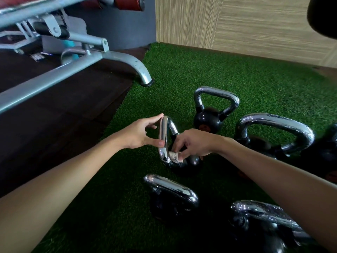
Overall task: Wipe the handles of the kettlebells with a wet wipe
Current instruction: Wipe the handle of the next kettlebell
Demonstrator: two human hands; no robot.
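Note:
Several black kettlebells with chrome handles stand on green turf. At the centre, one kettlebell's chrome handle point(163, 136) is steadied by my left hand point(144, 133), index finger at its top and thumb against its side. My right hand point(193, 144) pinches a crumpled white wet wipe point(175, 156) against the lower bend of that handle, near the black ball. Other kettlebells stand behind point(209, 121), at the right point(273, 134), in front point(171, 194) and at the lower right point(264, 221).
A grey steel bench frame point(73, 68) with a curved foot point(144, 77) stands at the left on dark brown flooring point(54, 125). A wood-grain wall point(255, 24) closes the back. The green turf point(237, 73) stretches beyond the kettlebells.

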